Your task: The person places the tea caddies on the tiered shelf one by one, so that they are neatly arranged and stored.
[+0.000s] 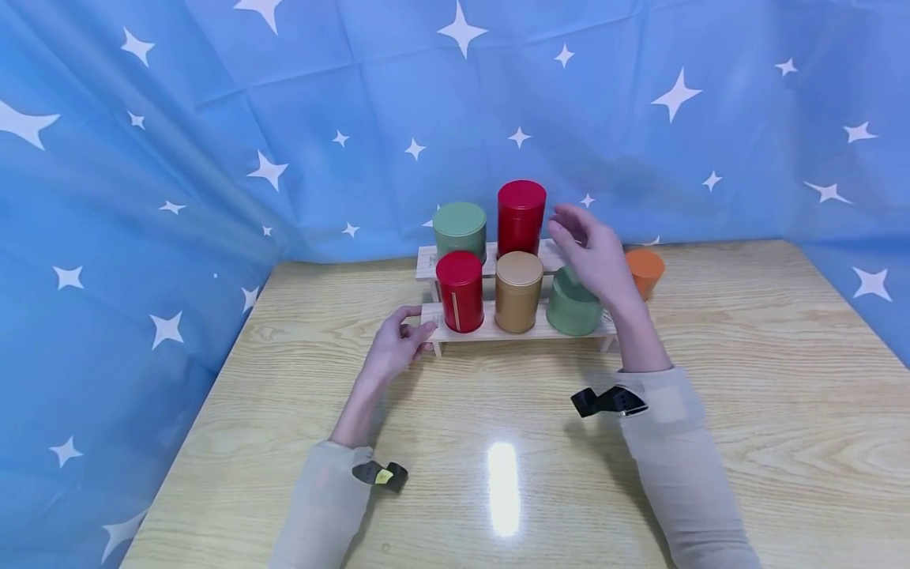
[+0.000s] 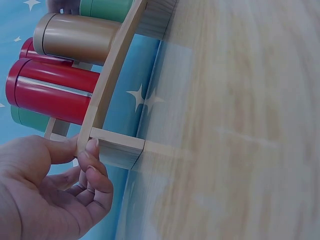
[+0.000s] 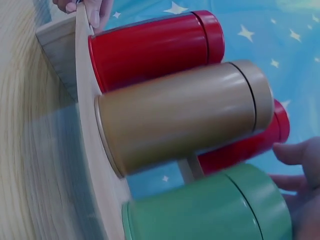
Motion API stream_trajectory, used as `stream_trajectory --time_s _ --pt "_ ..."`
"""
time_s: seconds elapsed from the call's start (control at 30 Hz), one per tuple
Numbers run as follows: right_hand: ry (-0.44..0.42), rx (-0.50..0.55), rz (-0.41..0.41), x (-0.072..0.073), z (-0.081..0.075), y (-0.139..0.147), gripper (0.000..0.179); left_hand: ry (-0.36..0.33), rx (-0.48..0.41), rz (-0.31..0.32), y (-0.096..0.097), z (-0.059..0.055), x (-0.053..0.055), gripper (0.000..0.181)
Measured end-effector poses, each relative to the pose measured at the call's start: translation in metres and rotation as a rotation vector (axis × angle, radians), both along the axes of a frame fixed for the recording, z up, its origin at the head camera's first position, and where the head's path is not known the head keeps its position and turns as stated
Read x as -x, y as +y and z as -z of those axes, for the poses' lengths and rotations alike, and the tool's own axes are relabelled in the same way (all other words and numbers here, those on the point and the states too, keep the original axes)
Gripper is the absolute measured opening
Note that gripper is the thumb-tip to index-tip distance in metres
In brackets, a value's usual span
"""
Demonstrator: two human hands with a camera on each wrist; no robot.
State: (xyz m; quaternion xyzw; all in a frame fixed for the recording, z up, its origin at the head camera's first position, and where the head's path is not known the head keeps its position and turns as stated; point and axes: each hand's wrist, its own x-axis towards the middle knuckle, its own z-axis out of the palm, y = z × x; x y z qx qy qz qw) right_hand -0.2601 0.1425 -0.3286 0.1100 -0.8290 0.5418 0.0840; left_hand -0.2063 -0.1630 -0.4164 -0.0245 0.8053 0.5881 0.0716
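In the head view my left hand (image 1: 401,344) pinches the left end of a two-tier wooden stand (image 1: 486,337) between thumb and fingers. Along the lower tier stand a red canister (image 1: 460,292), a gold canister (image 1: 517,292) and a green canister (image 1: 571,304). The upper tier carries another green canister (image 1: 460,229) and a taller red canister (image 1: 521,213). My right hand (image 1: 593,253) reaches over the lower green canister, partly covering it. Its loosely bent fingers are beside the upper red canister, with nothing held. From the right wrist, the fingertips (image 3: 290,154) show behind the green canister.
An orange canister (image 1: 645,273) stands on the wooden table (image 1: 284,395) right of the stand, partly behind my right wrist. A blue cloth (image 1: 398,103) with white stars hangs along the table's back and left side.
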Motion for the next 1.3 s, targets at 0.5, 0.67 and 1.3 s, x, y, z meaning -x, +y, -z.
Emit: stream_trajectory --time_s 0.5,0.67,1.3 --pt "-0.002 -0.027 0.069 -0.001 0.003 0.041 0.043 -0.004 -0.010 -0.001 0.001 0.001 0.000 0.047" --pt "0.016 0.013 0.130 0.001 0.006 0.060 0.040 0.001 -0.011 -0.001 0.000 0.001 0.000 0.047" --pt "-0.125 -0.112 0.209 0.010 0.035 0.118 0.063 0.015 -0.008 0.010 0.000 0.000 -0.001 0.047"
